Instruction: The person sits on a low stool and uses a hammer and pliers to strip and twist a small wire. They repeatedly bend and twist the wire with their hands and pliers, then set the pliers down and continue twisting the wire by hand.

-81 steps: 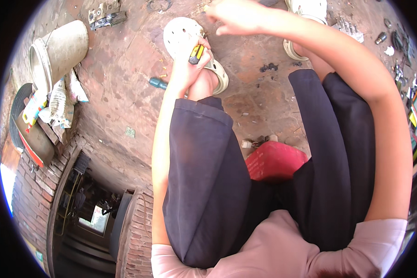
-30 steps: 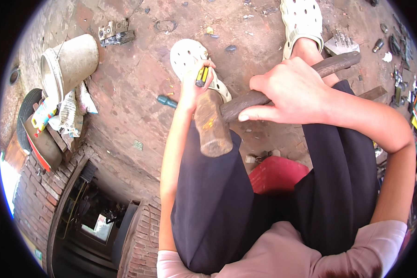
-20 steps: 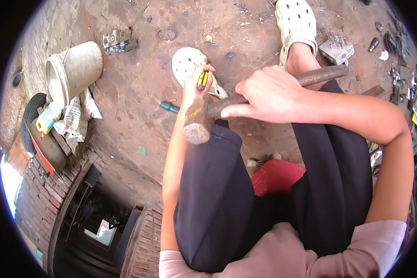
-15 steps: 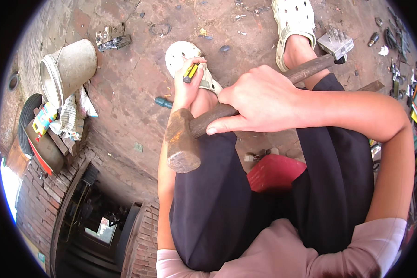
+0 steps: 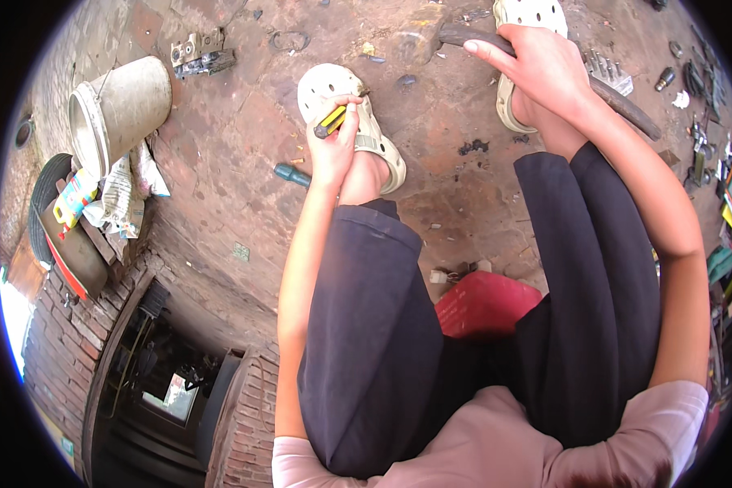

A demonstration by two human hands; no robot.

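Note:
My right hand [image 5: 545,69] is wrapped round the dark wooden handle of a sledgehammer [image 5: 626,107], which slants above the right shoe. The hammer's head, at the far end left of that hand, is smeared by motion. Beside the left clog [image 5: 333,88], my left hand [image 5: 333,150] closes round a yellow-and-black tool handle [image 5: 331,122]; the tool's working end is hidden. A teal handle [image 5: 291,174] lies on the floor just left of my left wrist. Partly behind the hammer handle sits a metal block with upright pins [image 5: 614,75].
A grey bucket [image 5: 134,106] lies tipped at the left, near sacks and a tyre [image 5: 49,195]. A metal part [image 5: 202,55] rests beyond it. A red plastic piece [image 5: 486,305] shows between my legs. Tools and loose parts [image 5: 699,150] line the right side.
My right hand has swung the sledgehammer from above my left knee to the far side, over the floor between the shoes. My left hand has barely shifted, still holding the yellow-and-black handle.

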